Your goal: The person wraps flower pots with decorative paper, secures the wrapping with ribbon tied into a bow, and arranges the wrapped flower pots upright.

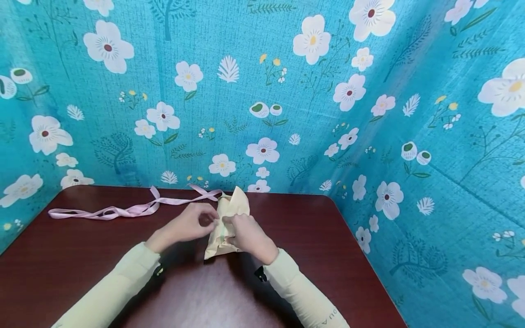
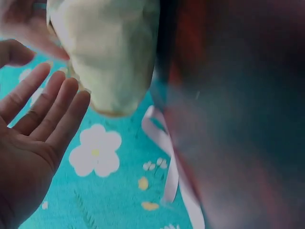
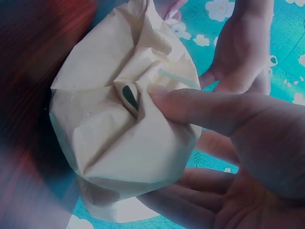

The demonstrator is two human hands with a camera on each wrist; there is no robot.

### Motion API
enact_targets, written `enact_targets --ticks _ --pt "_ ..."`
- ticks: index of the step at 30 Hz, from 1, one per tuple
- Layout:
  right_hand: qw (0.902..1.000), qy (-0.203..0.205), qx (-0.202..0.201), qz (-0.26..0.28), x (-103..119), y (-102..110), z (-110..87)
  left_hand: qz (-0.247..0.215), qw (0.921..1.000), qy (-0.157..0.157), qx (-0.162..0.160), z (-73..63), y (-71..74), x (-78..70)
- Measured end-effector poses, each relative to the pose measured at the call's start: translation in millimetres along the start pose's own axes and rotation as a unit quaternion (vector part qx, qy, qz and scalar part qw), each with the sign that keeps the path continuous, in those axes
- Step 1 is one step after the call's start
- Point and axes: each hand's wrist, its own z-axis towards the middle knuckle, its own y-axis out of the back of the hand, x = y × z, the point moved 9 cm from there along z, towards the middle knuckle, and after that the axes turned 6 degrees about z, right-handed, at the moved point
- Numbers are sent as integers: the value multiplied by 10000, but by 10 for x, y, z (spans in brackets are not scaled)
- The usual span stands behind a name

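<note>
The right hand [image 1: 251, 234] pinches the packet [image 3: 107, 117] over the far tabletop [image 1: 303, 246]; the left hand [image 1: 190, 223], fingers extended, is beside it. Likely light, easily creased; best held by both sides.

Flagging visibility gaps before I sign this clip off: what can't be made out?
Whatever the paper packet may contain: hidden by its paper, all views.
Some fingertips of the right hand: behind the packet, right wrist view.
Lettering on the right sleeve: cut by the bottom edge, head view.

Creased paper [image 3: 102, 143] (cream), right hand [image 3: 259, 145] gripping
</note>
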Motion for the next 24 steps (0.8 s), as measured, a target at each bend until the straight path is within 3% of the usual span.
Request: enact_targets --ticks 4,9,18,24 --pt "9996 -155 -116 196 -40 12 -11 -17 9998 -176 36 -96 -112 -140" --pt "9991 -243 -179 299 -60 24 -29 449 9989 -117 -28 -159 -179 -188" --pt "9983 -392 -65 431 -165 22 -3 1228 9914 -266 368 -148 -311 -277" --pt "9982 -190 -24 562 -174 24 10 1603 9857 -515 85 -133 -266 -305"
